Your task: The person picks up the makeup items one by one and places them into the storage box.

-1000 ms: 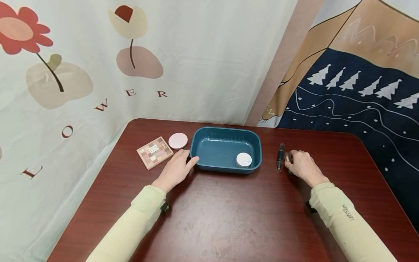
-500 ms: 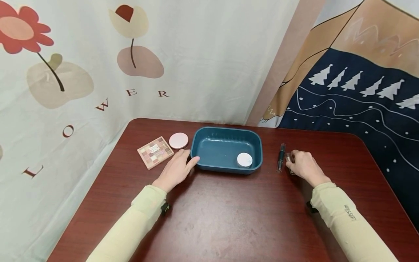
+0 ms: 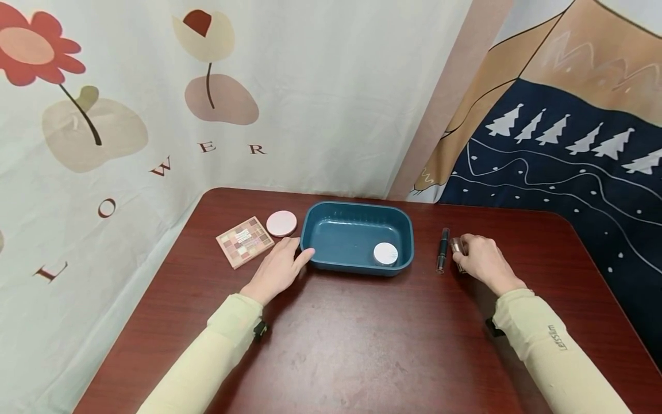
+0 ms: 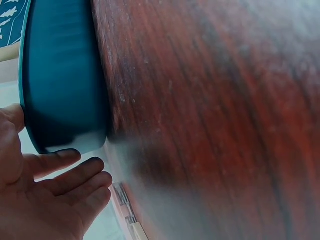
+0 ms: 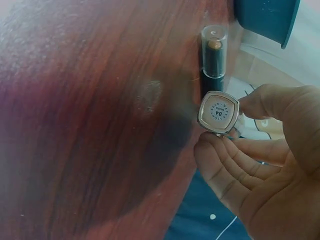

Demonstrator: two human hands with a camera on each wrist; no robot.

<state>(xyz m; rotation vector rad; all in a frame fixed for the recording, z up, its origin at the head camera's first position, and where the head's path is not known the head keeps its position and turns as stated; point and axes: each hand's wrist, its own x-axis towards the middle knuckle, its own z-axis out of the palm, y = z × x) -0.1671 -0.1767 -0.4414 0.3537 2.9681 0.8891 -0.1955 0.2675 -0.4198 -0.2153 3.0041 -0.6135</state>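
Observation:
A dark teal basin point(image 3: 357, 268) stands at the back of the table with a small round white-lidded jar point(image 3: 385, 253) inside. My left hand point(image 3: 276, 269) holds the basin by its near left corner, thumb over the rim and the other fingers along the outer wall. Between thumb and fingers, my right hand point(image 3: 483, 261) pinches a squarish lipstick tube point(image 3: 458, 255); in the right wrist view its labelled end point(image 5: 219, 113) reads 04 and faces the camera. Just left of the tube lies a slim dark double-ended stick point(image 3: 442, 250) with clear caps, partly hidden behind it in the right wrist view.
An eyeshadow palette point(image 3: 245, 242) lies left of the basin, beside a round pink compact point(image 3: 281, 223). The reddish-brown table point(image 3: 357, 339) ends against a pale printed curtain point(image 3: 320, 103) at the back and a navy one point(image 3: 548, 167) on the right.
My right hand has shifted slightly right, and more of the lipstick tube shows between its fingers. The left hand and the basin have stayed put.

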